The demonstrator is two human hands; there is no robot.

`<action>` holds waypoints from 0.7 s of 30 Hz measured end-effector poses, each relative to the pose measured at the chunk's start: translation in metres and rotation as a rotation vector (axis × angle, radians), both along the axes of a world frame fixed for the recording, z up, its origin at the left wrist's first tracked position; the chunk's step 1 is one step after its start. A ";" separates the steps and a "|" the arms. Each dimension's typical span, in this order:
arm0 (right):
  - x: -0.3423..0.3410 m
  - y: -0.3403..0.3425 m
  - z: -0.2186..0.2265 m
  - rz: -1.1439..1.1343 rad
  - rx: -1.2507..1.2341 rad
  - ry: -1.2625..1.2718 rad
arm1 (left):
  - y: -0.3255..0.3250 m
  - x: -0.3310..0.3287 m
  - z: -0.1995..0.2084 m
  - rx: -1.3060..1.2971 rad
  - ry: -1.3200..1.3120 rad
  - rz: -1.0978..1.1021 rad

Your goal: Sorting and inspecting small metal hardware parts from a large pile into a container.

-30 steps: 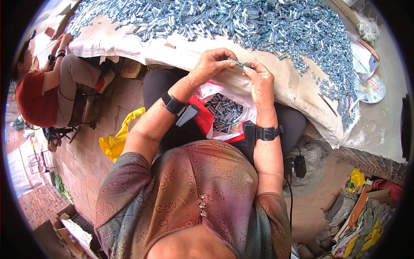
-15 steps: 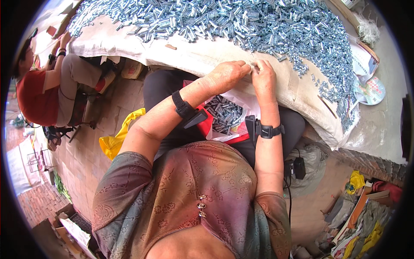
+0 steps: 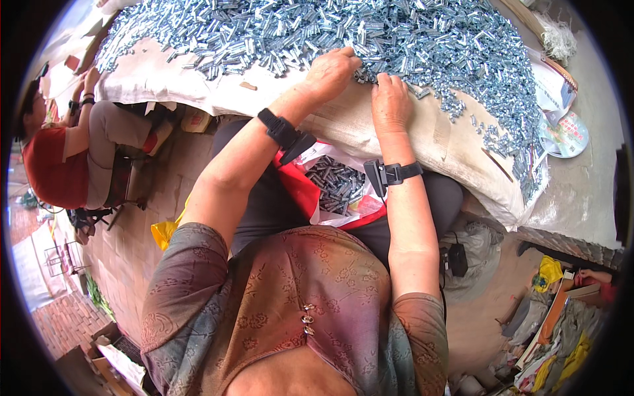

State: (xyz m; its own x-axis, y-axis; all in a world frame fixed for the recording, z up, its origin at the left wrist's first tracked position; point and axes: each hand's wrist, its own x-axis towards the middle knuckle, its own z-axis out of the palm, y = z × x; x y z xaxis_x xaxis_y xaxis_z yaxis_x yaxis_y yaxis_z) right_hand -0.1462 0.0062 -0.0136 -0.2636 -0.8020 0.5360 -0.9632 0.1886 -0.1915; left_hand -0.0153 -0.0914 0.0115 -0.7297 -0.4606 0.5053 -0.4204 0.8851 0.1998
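Room: cloth [image 3: 456, 152] along near edge, outside left hand [image 3: 332, 74] and right hand [image 3: 391, 104] | In the way: metal tubes [image 3: 297, 30] heaped behind, stick [image 3: 496, 164] toward right corner

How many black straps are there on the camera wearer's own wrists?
2: one strap is worn just below the left hand, another strap just below the right hand.
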 end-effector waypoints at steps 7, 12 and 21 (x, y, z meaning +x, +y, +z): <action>0.000 0.000 0.002 -0.010 -0.025 0.004 | -0.008 -0.016 0.003 -0.050 -0.247 -0.013; -0.003 -0.001 0.000 -0.007 -0.017 0.061 | -0.008 -0.015 0.000 -0.073 -0.220 -0.078; 0.007 -0.004 -0.001 0.041 -0.071 0.030 | -0.007 -0.003 -0.004 -0.085 -0.185 -0.117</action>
